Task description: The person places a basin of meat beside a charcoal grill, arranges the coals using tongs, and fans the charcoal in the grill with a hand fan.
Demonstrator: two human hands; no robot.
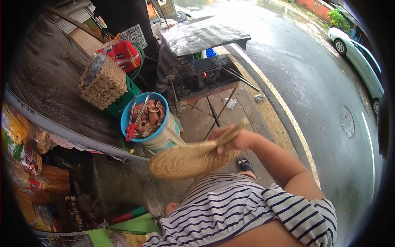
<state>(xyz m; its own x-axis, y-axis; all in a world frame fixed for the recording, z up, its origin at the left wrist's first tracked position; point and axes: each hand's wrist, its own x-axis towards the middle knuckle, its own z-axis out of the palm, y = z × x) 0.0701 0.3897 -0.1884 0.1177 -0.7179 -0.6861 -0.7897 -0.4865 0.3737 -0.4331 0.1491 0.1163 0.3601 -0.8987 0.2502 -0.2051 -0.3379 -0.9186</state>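
My right hand is closed around the handle of a woven straw fan, held out in front of my striped shirt. The fan's broad blade points left and is slightly blurred. A bit of skin that looks like part of my left hand shows beside the shirt; its fingers are hidden. Beyond the fan stands a blue tub on a pale container, filled with pieces of raw-looking meat. Tongs with red grips lean in the tub. Farther off, a charcoal grill has a small orange glow among its coals.
A corrugated metal sheet slopes above the grill. Left of the tub, a woven basket rests on a green crate. Packaged goods hang at the far left. A wet road with a parked car lies to the right.
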